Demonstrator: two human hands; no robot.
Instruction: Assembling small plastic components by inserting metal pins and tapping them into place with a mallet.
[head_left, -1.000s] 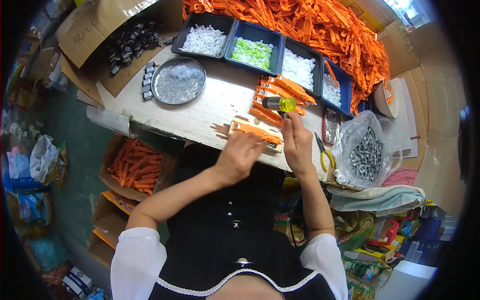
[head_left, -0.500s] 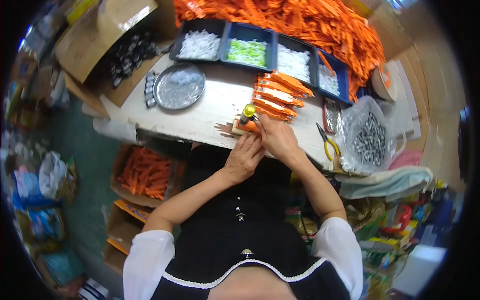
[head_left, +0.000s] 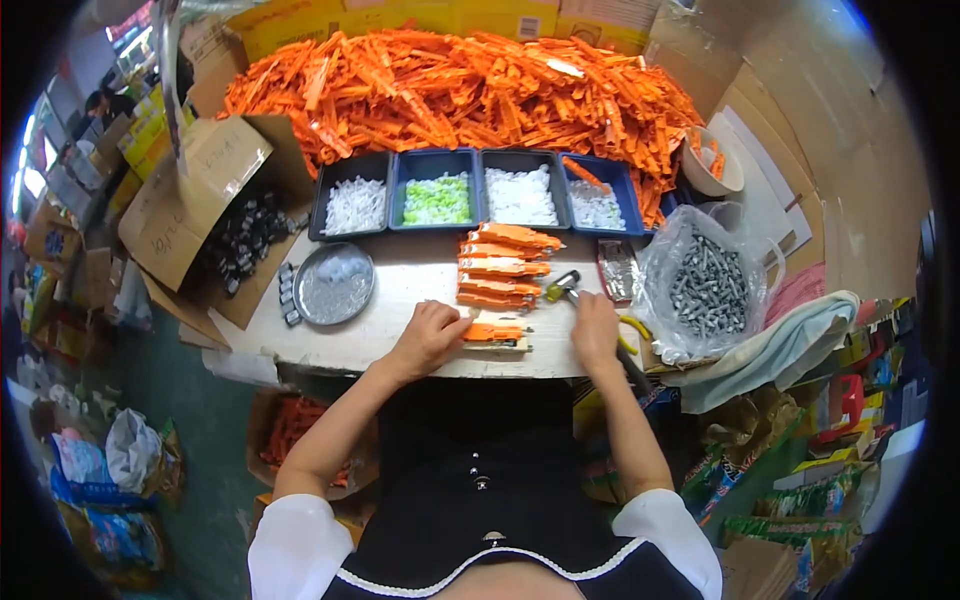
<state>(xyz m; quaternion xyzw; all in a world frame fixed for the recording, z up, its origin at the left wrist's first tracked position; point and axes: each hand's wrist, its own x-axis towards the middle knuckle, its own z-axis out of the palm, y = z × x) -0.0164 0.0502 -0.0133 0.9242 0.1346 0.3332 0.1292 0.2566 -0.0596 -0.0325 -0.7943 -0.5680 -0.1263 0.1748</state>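
My right hand (head_left: 597, 333) is closed round the handle of a small hammer (head_left: 562, 286), whose head has a yellow end and rests low over the table. Left of it, at the table's near edge, an orange plastic part (head_left: 494, 332) lies in a pale wooden block (head_left: 505, 347). The fingers of my left hand (head_left: 428, 340) are curled together at the left end of this block; what they pinch, if anything, is hidden. Just beyond, several orange assembled pieces (head_left: 505, 267) with metal bits lie stacked in a row.
Four trays of small white and green parts, such as the blue tray (head_left: 436, 202), stand before a heap of orange parts (head_left: 450, 100). A round metal dish (head_left: 335, 285) is at left. At right are yellow-handled pliers (head_left: 636, 326) and a plastic bag (head_left: 705, 285) of metal pieces.
My right hand has moved right with the hammer, away from the block. My left hand has shifted to the block's left end, uncovering the orange part. The view has tilted up.
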